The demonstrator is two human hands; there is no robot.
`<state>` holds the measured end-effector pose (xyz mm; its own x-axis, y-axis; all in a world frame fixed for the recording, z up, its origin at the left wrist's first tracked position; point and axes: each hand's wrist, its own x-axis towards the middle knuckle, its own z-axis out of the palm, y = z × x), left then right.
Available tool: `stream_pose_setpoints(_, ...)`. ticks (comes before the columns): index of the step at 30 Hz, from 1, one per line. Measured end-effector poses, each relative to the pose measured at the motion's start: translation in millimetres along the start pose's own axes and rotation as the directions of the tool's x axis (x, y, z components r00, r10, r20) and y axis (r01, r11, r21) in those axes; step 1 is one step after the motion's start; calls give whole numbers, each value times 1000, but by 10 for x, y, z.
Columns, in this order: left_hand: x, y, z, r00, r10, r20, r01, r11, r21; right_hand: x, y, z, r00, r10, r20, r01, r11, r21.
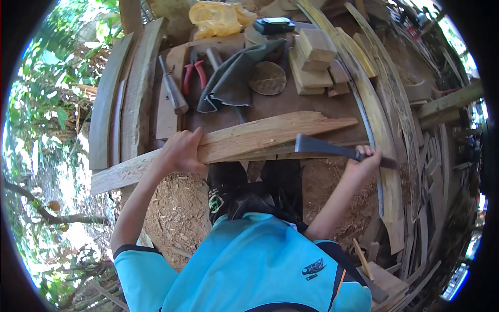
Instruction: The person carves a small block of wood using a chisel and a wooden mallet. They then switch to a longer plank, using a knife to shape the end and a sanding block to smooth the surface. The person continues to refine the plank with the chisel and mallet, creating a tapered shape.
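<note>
A long pale wooden board [270,130] lies slanted across the near side of the workbench, its right end narrowing to a rough, split point. My left hand [179,152] is closed around the board left of its middle, thumb and fingers pressed against the wood. Over the board's right part extends a short dark machete [325,146], its blade widening toward the left. My right hand [365,160] is wrapped around its handle. The blade appears close to the board's lower edge; whether they touch I cannot tell.
On the brown bench [332,109] lie a wooden-handled chisel [175,96], red-handled pliers [187,79], a dark cloth [231,75], a round disc [267,78] and stacked wood blocks [312,75]. Long planks flank it at left [140,93] and right [382,114]. Wood shavings [179,218] cover the ground.
</note>
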<state>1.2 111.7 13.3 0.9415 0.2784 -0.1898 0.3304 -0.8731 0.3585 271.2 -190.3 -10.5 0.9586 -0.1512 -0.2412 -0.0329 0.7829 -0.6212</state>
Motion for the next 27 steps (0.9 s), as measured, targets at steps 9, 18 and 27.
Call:
stream_pose_setpoints(9,-75,-58,16,1000,7,-16,-7,1000,-5,0,214,-72,998,54,20,-55,997,54)
stream_pose_setpoints(18,-95,-79,-13,1000,-25,-1,25,1000,13,-49,54,-71,995,33,97,-36,999,34)
stream_pose_setpoints(27,-108,-121,42,999,-5,-37,6,1000,24,-65,82,15,997,24,72,-24,1000,6)
